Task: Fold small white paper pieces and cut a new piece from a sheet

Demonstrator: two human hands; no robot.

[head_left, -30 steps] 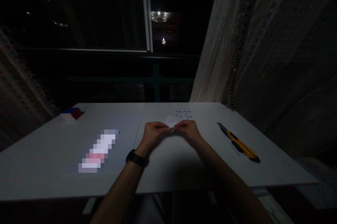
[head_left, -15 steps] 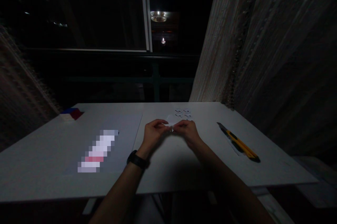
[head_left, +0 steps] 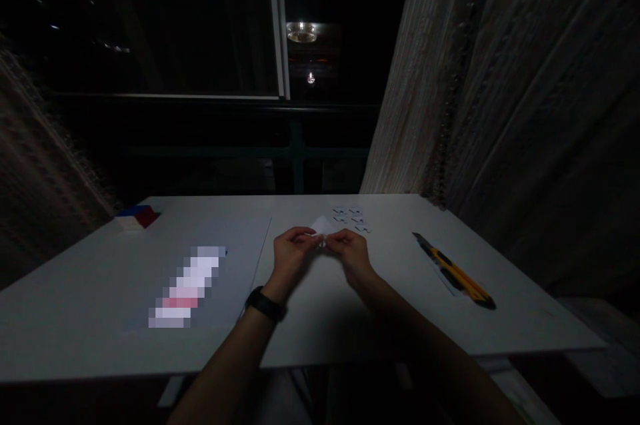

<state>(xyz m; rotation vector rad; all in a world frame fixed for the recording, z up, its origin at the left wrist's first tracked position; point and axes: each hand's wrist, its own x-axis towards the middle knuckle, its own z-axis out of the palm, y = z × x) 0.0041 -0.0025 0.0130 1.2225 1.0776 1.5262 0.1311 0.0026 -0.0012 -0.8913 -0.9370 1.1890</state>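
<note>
My left hand (head_left: pixel 289 253), with a dark watch on the wrist, and my right hand (head_left: pixel 351 251) meet above the middle of the white table (head_left: pixel 320 318). The fingertips of both pinch a small white piece of paper (head_left: pixel 323 226) that sticks up between them. Just beyond the hands lie several small pale cut-out pieces (head_left: pixel 352 218) on the table. The light is dim, so finer detail of the paper is hard to make out.
A yellow and black utility knife (head_left: pixel 455 272) lies to the right. A large sheet with a blurred patch (head_left: pixel 186 284) lies to the left. A red and blue block (head_left: pixel 136 215) sits at the far left corner. A curtain (head_left: pixel 500 92) hangs right, a dark window behind.
Both hands have drawn slightly closer together and shifted a little left and away, still pinching the paper. Nothing else on the table has moved.
</note>
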